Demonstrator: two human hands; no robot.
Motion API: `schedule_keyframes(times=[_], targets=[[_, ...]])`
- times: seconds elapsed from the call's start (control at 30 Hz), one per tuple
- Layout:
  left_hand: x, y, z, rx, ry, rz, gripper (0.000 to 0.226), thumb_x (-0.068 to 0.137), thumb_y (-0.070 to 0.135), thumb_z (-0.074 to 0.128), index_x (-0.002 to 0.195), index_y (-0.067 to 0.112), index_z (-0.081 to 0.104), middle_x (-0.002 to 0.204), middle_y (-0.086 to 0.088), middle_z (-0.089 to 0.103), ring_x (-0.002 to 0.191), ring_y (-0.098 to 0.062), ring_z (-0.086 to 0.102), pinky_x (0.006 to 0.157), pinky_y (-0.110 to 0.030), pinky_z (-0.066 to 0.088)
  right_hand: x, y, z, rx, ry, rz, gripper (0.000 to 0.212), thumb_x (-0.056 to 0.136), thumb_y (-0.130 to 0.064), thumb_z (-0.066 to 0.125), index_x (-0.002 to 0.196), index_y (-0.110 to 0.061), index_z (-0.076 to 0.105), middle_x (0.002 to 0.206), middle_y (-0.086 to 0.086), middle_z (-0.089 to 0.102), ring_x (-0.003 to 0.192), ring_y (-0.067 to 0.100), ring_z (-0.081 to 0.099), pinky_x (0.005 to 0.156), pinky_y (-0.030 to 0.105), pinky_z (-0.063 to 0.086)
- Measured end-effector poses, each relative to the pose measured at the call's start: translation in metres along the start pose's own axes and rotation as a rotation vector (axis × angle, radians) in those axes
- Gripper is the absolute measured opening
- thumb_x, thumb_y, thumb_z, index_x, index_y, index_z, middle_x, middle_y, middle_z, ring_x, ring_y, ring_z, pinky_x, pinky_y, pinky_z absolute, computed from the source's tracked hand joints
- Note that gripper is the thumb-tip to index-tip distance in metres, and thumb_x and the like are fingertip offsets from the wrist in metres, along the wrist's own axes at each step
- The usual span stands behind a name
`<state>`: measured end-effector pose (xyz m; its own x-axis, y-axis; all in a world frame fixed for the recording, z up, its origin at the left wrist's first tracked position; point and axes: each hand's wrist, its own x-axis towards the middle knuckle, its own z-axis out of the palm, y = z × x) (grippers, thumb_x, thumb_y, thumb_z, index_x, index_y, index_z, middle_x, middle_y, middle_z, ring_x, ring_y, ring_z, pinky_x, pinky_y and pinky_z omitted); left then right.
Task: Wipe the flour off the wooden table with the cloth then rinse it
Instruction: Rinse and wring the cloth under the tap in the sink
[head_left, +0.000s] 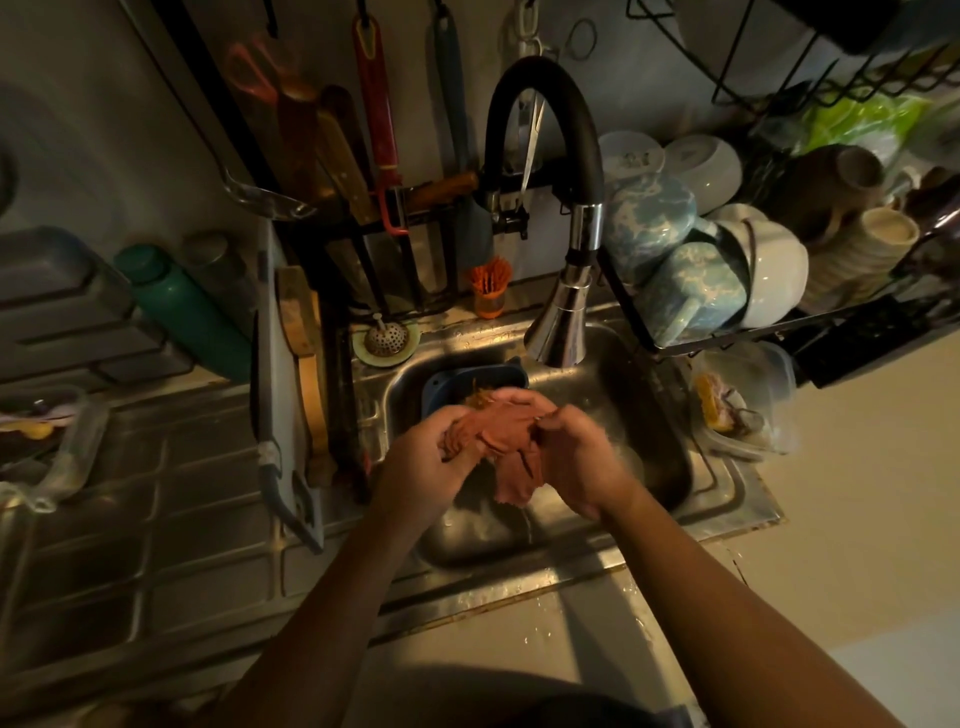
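Observation:
A reddish-brown cloth (506, 441) is bunched between both my hands over the steel sink (660, 457). My left hand (426, 457) grips its left side with curled fingers. My right hand (576, 462) pinches the right side, and a wet flap hangs down between them. A thin stream of water drips from the flap into the basin. The black curved tap (558, 332) ends just above and behind the cloth. The wooden table is not in view.
A blue tub (441, 387) sits in the sink behind my hands. A dish rack (727, 270) with cups and bowls stands to the right, a knife and utensil rack (374, 208) behind, a ribbed steel drainboard (171, 519) to the left.

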<state>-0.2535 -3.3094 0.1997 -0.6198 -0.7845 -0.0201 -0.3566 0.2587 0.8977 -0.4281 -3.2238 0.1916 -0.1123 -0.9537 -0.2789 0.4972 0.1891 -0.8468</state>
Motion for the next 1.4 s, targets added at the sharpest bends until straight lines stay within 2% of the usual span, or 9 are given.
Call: schedule_keyframes(times=[0.07, 0.17, 0.33, 0.43, 0.57, 0.8, 0.97, 1.2, 1.4], targets=[[-0.001, -0.001, 0.003, 0.001, -0.028, 0.022, 0.025, 0.089, 0.024, 0.072, 0.111, 0.036, 0.066, 0.098, 0.014, 0.073, 0.093, -0.005, 0.070, 0.084, -0.044, 0.058, 0.000, -0.002, 0.003, -0.073, -0.035, 0.044, 0.040, 0.105, -0.037, 0.040, 0.136, -0.018, 0.057, 0.126, 0.026, 0.063, 0.099, 0.045, 0.063, 0.076, 0.053, 0.055], [-0.004, 0.007, 0.004, -0.125, -0.036, -0.051, 0.022, 0.085, 0.026, 0.078, 0.105, 0.034, 0.071, 0.095, 0.008, 0.075, 0.090, -0.011, 0.073, 0.081, -0.043, 0.060, 0.002, 0.000, 0.007, -0.227, 0.003, -0.006, 0.024, 0.101, -0.023, 0.059, 0.122, -0.012, 0.063, 0.109, 0.024, 0.070, 0.078, 0.038, 0.070, 0.058, 0.041, 0.060], [-0.008, 0.008, 0.001, -0.285, 0.126, -0.173, 0.008, 0.090, 0.024, 0.072, 0.096, 0.027, 0.075, 0.091, -0.001, 0.077, 0.086, -0.021, 0.075, 0.073, -0.048, 0.062, -0.006, 0.000, 0.003, -0.247, -0.076, -0.023, 0.035, 0.088, -0.017, 0.072, 0.120, -0.006, 0.064, 0.115, 0.014, 0.071, 0.106, 0.034, 0.071, 0.083, 0.044, 0.062], [-0.010, 0.003, 0.006, -0.281, 0.059, -0.178, 0.016, 0.088, 0.031, 0.071, 0.105, 0.029, 0.073, 0.097, 0.003, 0.076, 0.091, -0.016, 0.074, 0.081, -0.048, 0.060, -0.005, 0.001, 0.007, -0.348, 0.026, -0.049, 0.021, 0.092, -0.008, 0.070, 0.112, -0.001, 0.066, 0.097, 0.010, 0.076, 0.083, 0.021, 0.075, 0.063, 0.024, 0.058], [-0.020, 0.002, 0.020, -0.188, 0.022, -0.148, 0.049, 0.077, 0.021, 0.084, 0.119, 0.031, 0.062, 0.103, 0.006, 0.074, 0.095, -0.007, 0.072, 0.082, -0.034, 0.059, 0.001, 0.008, 0.011, -0.361, 0.198, -0.077, 0.005, 0.095, -0.006, 0.066, 0.099, -0.008, 0.069, 0.085, 0.007, 0.077, 0.069, 0.015, 0.073, 0.055, 0.021, 0.055], [-0.010, -0.011, 0.028, -0.035, 0.258, -0.106, 0.020, 0.087, 0.013, 0.069, 0.090, 0.033, 0.069, 0.083, 0.010, 0.073, 0.081, -0.009, 0.070, 0.073, -0.046, 0.059, 0.003, 0.021, 0.009, -0.342, 0.100, -0.090, 0.028, 0.087, -0.021, 0.078, 0.113, -0.015, 0.067, 0.102, 0.007, 0.076, 0.093, 0.022, 0.074, 0.074, 0.031, 0.061], [0.000, -0.015, 0.030, -0.086, 0.246, -0.149, 0.018, 0.087, 0.009, 0.064, 0.089, 0.024, 0.072, 0.081, 0.005, 0.074, 0.078, -0.014, 0.072, 0.072, -0.048, 0.061, 0.008, 0.024, 0.012, -0.268, 0.181, -0.044, 0.016, 0.086, -0.003, 0.074, 0.096, -0.014, 0.068, 0.087, 0.017, 0.073, 0.066, 0.027, 0.067, 0.054, 0.034, 0.059], [0.004, -0.015, 0.035, -0.120, 0.235, -0.176, 0.019, 0.088, -0.006, 0.062, 0.088, 0.010, 0.072, 0.080, -0.002, 0.073, 0.076, -0.016, 0.072, 0.067, -0.035, 0.062, 0.018, 0.036, 0.014, -0.303, 0.266, -0.057, 0.013, 0.090, 0.010, 0.064, 0.086, -0.002, 0.062, 0.070, 0.000, 0.072, 0.056, 0.020, 0.067, 0.048, 0.033, 0.056], [0.013, -0.013, 0.022, -0.060, 0.320, -0.265, 0.012, 0.092, 0.011, 0.064, 0.089, 0.022, 0.067, 0.084, 0.008, 0.069, 0.083, -0.010, 0.067, 0.066, -0.026, 0.053, 0.018, 0.029, 0.002, -0.124, 0.116, 0.006, 0.030, 0.097, -0.017, 0.063, 0.123, -0.002, 0.063, 0.106, 0.020, 0.071, 0.091, 0.033, 0.069, 0.079, 0.039, 0.060]])
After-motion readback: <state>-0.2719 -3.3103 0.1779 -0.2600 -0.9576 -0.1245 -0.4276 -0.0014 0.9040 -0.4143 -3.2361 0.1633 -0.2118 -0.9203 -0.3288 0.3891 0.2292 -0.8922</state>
